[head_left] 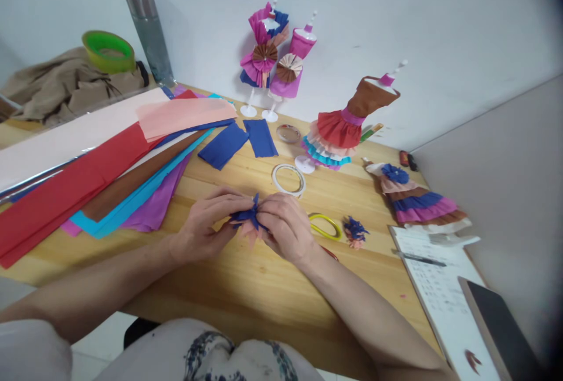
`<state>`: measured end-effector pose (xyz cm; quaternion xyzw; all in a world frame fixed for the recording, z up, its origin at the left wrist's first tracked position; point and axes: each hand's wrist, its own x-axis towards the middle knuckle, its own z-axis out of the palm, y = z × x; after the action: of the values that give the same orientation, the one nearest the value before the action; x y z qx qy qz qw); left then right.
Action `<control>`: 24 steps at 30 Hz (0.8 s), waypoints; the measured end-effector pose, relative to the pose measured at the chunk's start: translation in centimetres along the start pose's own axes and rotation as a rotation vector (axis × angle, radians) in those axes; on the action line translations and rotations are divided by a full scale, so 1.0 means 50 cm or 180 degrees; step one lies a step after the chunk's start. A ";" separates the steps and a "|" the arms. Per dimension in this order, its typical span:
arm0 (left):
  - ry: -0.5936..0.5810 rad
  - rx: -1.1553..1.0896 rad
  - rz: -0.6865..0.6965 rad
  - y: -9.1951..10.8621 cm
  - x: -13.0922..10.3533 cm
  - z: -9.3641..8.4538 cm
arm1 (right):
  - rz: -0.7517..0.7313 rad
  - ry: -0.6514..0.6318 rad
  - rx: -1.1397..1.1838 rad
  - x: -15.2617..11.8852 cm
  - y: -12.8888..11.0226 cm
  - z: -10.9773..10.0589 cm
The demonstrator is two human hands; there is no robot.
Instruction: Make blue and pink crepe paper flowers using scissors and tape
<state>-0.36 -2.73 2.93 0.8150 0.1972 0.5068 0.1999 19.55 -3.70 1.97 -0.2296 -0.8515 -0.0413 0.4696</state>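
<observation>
Between my two hands is a small paper flower (250, 215), dark blue on top with peach petals below. My left hand (212, 220) pinches its left side, and my right hand (285, 224) has its fingers closed on the right side. Both hands are just above the wooden table. Beside my right hand lie scissors with a yellow handle loop (325, 226), partly hidden by the hand. A second blue and peach paper flower (355, 231) lies farther right. Ahead are a white tape roll (288, 180) and two blue paper pieces (223, 145).
Coloured crepe paper strips (109, 164) cover the left side. Mini mannequins in paper dresses (338, 129) stand at the back, near a clear tape roll (288, 133). A bottle (149, 35) and green tape (108, 53) are back left. A notebook (440, 287) and phone (497, 322) lie right.
</observation>
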 end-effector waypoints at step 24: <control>-0.0062 -0.0728 -0.0674 0.003 -0.003 0.000 | 0.0235 0.0283 -0.0182 0.002 -0.001 0.013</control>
<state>-0.38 -2.93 2.91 0.7665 0.2211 0.4941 0.3456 18.97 -3.54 1.70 -0.2722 -0.8192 -0.0583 0.5015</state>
